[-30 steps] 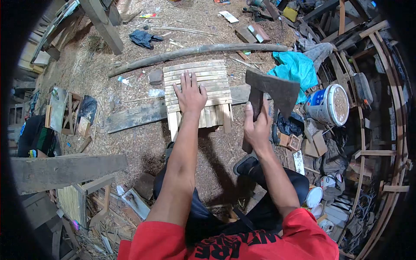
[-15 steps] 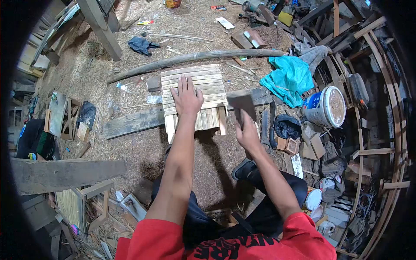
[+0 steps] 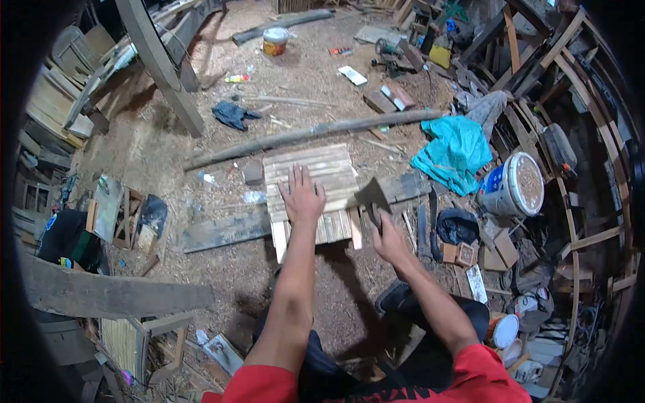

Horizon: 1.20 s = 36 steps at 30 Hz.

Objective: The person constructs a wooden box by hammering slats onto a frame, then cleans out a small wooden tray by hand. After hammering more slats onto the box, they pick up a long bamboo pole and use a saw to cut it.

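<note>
A slatted wooden panel (image 3: 339, 178) lies in front of me across a dark plank (image 3: 222, 230). My left hand (image 3: 304, 198) rests flat on its slats, fingers spread. Just right of the panel, my right hand (image 3: 391, 238) is wrapped round the handle of a wide-bladed tool (image 3: 373, 194). The blade is dark and flat, near the panel's right edge. Shorter slats and two pale legs show at the panel's near side.
A long pole (image 3: 316, 134) lies beyond the panel. To the right are a teal cloth (image 3: 455, 152), a white bucket (image 3: 523, 185) and a black bag (image 3: 457, 226). A co-worker's dark-clothed body (image 3: 69, 240) shows at the left, behind a beam (image 3: 114, 293).
The view has tilted up, so the scene sits lower and slightly to the right. My left hand stays on the panel, and the tool's blade has turned in my right hand.
</note>
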Motion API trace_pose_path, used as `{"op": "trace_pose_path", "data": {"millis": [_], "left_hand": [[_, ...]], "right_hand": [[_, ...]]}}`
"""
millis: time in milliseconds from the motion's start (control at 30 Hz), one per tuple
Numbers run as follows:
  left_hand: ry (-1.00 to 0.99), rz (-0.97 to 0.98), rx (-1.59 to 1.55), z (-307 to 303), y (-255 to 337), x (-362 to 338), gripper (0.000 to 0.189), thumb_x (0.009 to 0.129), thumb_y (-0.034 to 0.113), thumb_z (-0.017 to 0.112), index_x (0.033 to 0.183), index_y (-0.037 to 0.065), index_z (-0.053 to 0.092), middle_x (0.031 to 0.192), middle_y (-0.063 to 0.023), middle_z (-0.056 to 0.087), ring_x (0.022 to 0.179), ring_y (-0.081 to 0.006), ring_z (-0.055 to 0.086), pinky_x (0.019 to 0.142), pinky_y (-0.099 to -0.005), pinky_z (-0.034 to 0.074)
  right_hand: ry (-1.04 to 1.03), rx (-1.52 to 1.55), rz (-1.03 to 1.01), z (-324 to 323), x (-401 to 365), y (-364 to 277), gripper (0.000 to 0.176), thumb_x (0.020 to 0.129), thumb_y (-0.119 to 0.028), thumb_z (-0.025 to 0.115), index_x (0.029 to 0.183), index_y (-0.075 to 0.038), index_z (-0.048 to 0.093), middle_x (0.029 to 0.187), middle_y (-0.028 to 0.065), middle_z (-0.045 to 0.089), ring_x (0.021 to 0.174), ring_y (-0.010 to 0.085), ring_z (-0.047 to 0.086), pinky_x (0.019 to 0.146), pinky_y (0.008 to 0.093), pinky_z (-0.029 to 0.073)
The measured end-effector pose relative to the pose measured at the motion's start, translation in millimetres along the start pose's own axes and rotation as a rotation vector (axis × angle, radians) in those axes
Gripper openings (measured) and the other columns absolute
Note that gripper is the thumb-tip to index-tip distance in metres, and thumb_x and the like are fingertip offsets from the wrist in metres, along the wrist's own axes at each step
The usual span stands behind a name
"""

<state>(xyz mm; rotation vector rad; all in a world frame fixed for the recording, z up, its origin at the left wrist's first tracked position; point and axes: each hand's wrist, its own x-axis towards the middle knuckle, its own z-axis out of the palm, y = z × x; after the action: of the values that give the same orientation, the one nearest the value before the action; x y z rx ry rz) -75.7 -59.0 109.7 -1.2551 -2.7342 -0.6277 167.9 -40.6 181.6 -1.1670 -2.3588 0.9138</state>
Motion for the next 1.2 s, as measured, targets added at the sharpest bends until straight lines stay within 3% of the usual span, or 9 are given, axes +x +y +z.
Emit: {"op": "trace_pose_path", "data": {"millis": [267, 400, 600, 733, 767, 800, 967, 1067, 1200], "left_hand": [[0.033, 0.016, 0.034, -3, 0, 2, 0.062, 0.092, 0.037, 0.046, 0.147, 0.009, 0.041, 0.158, -0.0100, 0.031, 0.147, -0.0227, 0.025, 0.120, -0.0551, 0.009], [0.040, 0.018, 0.007, -3, 0, 2, 0.062, 0.092, 0.037, 0.047, 0.147, 0.008, 0.041, 0.157, -0.0115, 0.032, 0.147, -0.0240, 0.025, 0.119, -0.0558, 0.010], [0.059, 0.023, -0.010, 2, -2, 3, 0.062, 0.092, 0.037, 0.049, 0.146, 0.008, 0.041, 0.158, -0.0124, 0.031, 0.147, -0.0251, 0.025, 0.119, -0.0563, 0.011], [0.063, 0.038, 0.035, -1, -1, -1, 0.063, 0.092, 0.039, 0.047, 0.148, 0.009, 0.040, 0.158, -0.0118, 0.031, 0.148, -0.0241, 0.023, 0.119, -0.0560, 0.010], [0.052, 0.032, 0.042, 0, -2, 0, 0.064, 0.093, 0.039, 0.046, 0.148, 0.009, 0.039, 0.158, -0.0117, 0.030, 0.148, -0.0238, 0.022, 0.120, -0.0556, 0.009], [0.048, 0.021, 0.027, 0, 1, -2, 0.064, 0.093, 0.039, 0.046, 0.148, 0.008, 0.038, 0.158, -0.0118, 0.030, 0.148, -0.0238, 0.022, 0.120, -0.0557, 0.009], [0.048, 0.026, 0.017, -2, -4, -1, 0.062, 0.093, 0.038, 0.046, 0.147, 0.007, 0.040, 0.157, -0.0120, 0.032, 0.147, -0.0248, 0.025, 0.119, -0.0562, 0.013], [0.046, 0.018, 0.008, -3, 0, 12, 0.061, 0.093, 0.036, 0.047, 0.146, 0.008, 0.041, 0.157, -0.0113, 0.033, 0.147, -0.0241, 0.026, 0.119, -0.0550, 0.015], [0.039, 0.025, 0.021, -4, -3, 9, 0.063, 0.092, 0.036, 0.048, 0.147, 0.008, 0.040, 0.157, -0.0102, 0.033, 0.147, -0.0231, 0.027, 0.119, -0.0540, 0.013]], "right_hand": [[0.226, 0.149, -0.207, -24, 7, -35, 0.044, 0.087, -0.004, 0.059, 0.130, 0.000, 0.051, 0.105, 0.0284, 0.065, 0.100, 0.0476, 0.061, 0.082, 0.0469, 0.051], [-0.062, 0.061, -0.103, -7, 1, 2, 0.043, 0.092, -0.011, 0.057, 0.132, 0.003, 0.046, 0.112, 0.0320, 0.062, 0.106, 0.0494, 0.060, 0.088, 0.0487, 0.051], [0.148, 0.101, -0.242, -35, 10, -30, 0.046, 0.090, -0.008, 0.061, 0.133, 0.002, 0.048, 0.111, 0.0303, 0.063, 0.106, 0.0480, 0.060, 0.089, 0.0462, 0.051], [0.183, 0.049, -0.387, -1, 10, 9, 0.046, 0.089, -0.004, 0.060, 0.133, 0.002, 0.047, 0.099, 0.0292, 0.065, 0.090, 0.0437, 0.066, 0.076, 0.0434, 0.052], [0.098, -0.072, -0.354, 12, 12, 24, 0.044, 0.091, -0.010, 0.059, 0.133, 0.000, 0.048, 0.102, 0.0293, 0.065, 0.092, 0.0448, 0.066, 0.078, 0.0470, 0.053], [-0.158, -0.137, -0.054, 1, 14, 8, 0.044, 0.093, -0.014, 0.057, 0.134, -0.002, 0.048, 0.107, 0.0289, 0.065, 0.098, 0.0452, 0.065, 0.082, 0.0506, 0.052], [0.172, 0.188, -0.132, -7, 18, 4, 0.044, 0.090, -0.011, 0.058, 0.132, 0.001, 0.050, 0.112, 0.0303, 0.063, 0.103, 0.0477, 0.061, 0.087, 0.0492, 0.051], [0.239, 0.067, -0.226, -1, 7, 7, 0.045, 0.090, -0.011, 0.058, 0.131, 0.004, 0.050, 0.114, 0.0328, 0.062, 0.107, 0.0483, 0.060, 0.092, 0.0472, 0.050], [-0.164, -0.074, -0.029, 4, 19, 13, 0.040, 0.093, -0.011, 0.058, 0.130, 0.001, 0.052, 0.108, 0.0303, 0.064, 0.101, 0.0457, 0.063, 0.085, 0.0460, 0.052]]}}
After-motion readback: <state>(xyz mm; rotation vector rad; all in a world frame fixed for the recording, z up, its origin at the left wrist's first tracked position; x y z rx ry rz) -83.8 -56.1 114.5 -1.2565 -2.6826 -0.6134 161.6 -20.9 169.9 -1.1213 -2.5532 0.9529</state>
